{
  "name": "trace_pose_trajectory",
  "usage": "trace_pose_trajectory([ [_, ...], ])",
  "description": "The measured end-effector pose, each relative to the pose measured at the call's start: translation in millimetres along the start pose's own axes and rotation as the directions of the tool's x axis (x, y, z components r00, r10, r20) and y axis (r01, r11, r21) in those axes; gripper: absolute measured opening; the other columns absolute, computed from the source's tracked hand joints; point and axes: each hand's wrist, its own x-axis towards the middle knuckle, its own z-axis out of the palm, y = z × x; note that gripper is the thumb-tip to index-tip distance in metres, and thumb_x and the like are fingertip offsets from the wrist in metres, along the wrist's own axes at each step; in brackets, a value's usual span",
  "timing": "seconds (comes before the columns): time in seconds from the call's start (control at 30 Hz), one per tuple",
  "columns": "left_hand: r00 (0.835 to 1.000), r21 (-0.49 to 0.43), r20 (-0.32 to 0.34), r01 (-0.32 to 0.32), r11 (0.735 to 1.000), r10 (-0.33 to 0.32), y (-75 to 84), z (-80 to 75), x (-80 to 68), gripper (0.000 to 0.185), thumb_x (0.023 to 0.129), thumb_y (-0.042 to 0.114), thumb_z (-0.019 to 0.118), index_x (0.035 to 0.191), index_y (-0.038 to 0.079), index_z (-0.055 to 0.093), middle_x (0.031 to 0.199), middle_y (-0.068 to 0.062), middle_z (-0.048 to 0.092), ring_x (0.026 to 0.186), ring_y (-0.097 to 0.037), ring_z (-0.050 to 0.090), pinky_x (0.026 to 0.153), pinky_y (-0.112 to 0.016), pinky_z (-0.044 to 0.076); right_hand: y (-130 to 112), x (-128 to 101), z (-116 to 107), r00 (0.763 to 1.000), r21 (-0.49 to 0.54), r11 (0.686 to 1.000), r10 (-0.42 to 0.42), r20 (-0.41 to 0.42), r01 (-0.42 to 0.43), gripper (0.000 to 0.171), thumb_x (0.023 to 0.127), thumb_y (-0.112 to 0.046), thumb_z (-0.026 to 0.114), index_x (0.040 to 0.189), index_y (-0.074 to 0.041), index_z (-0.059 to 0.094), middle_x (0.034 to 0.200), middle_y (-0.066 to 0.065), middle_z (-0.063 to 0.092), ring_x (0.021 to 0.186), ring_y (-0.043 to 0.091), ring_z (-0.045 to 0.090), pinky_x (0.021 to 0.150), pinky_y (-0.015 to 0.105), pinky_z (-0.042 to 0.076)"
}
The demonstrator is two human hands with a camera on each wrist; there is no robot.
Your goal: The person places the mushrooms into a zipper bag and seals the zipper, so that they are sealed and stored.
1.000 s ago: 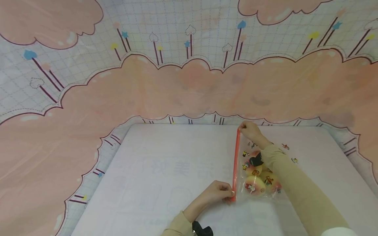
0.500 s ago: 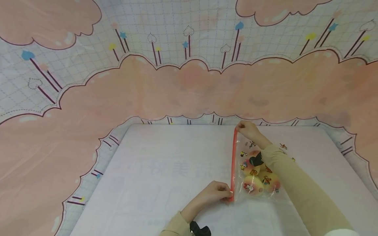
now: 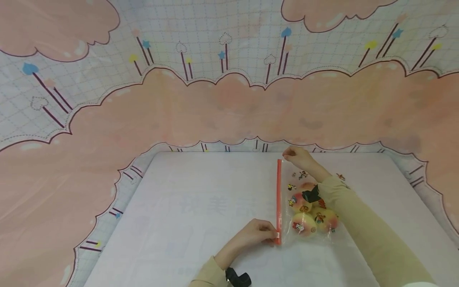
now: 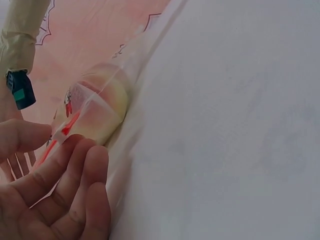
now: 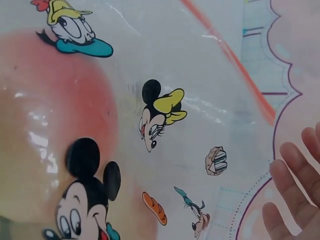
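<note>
A clear zip bag (image 3: 287, 238) with cartoon prints lies on the white table, several yellow-and-red peaches (image 3: 304, 224) inside. Its red zip strip (image 3: 278, 195) runs along the left side. With thumb and fingertips, my left hand (image 3: 255, 234) pinches the small white slider (image 4: 61, 136) at the strip's near end. Just off the strip's far end is my right hand (image 3: 301, 158). In the right wrist view its fingers (image 5: 292, 172) are loosely extended, apart from the bag and holding nothing. The right forearm hides part of the bag and the fruit.
The white tabletop (image 3: 201, 191) stretches left of the bag. Behind and beside it hangs a pink-and-white cloth (image 3: 229, 107) printed with clouds and candle-like sticks. A black wrist camera (image 3: 311, 194) on the right wrist sits above the peaches.
My right hand has let go of the strip's far end, which dropped slightly away from the fingers. The left hand keeps its pinch at the near end. The whole view has shifted a little.
</note>
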Motion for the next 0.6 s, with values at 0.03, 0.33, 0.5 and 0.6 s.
trace_pose_trajectory([
  [0.03,1.000,0.000,0.002,-0.002,1.000,0.002,0.0,-1.4,0.0,0.018,0.089,0.011,0.063,0.090,-0.005,0.070,0.084,-0.025,0.070,0.064,-0.006,0.062,0.061,-0.018,0.051,0,-1,-1,1.000,0.005,1.000,-0.002,-0.002,0.002,0.032,0.100,-0.015,0.046,0.123,0.006,0.053,0.126,0.028,0.055,0.120,0.042,0.051,0.100,0.053,0.044],
  [0.33,1.000,0.118,-0.028,0.011,0.993,-0.007,0.5,-21.9,0.3,0.018,0.092,0.018,0.060,0.096,0.004,0.072,0.087,-0.014,0.073,0.073,-0.008,0.065,0.064,-0.020,0.051,-5,-11,-5,1.000,0.026,1.000,0.008,-0.010,-0.008,0.034,0.101,-0.018,0.046,0.125,0.006,0.051,0.129,0.028,0.053,0.123,0.042,0.049,0.103,0.053,0.042],
  [0.5,0.999,0.165,-0.035,0.008,0.986,-0.002,4.9,-37.0,-1.4,0.020,0.093,0.019,0.059,0.102,0.005,0.070,0.092,-0.012,0.073,0.080,-0.014,0.066,0.068,-0.024,0.052,-8,-20,-9,1.000,0.050,0.999,0.009,-0.013,-0.009,0.034,0.101,-0.017,0.046,0.126,0.006,0.050,0.129,0.028,0.053,0.123,0.042,0.048,0.104,0.054,0.041],
  [0.6,0.999,0.186,-0.045,-0.011,0.982,0.020,8.6,-46.3,-2.0,0.023,0.092,0.018,0.058,0.105,0.003,0.069,0.095,-0.015,0.072,0.082,-0.020,0.067,0.067,-0.027,0.053,-6,-26,-11,1.000,0.060,0.998,-0.008,-0.016,0.009,0.034,0.101,-0.016,0.045,0.126,0.006,0.050,0.129,0.028,0.053,0.123,0.042,0.049,0.103,0.054,0.042],
])
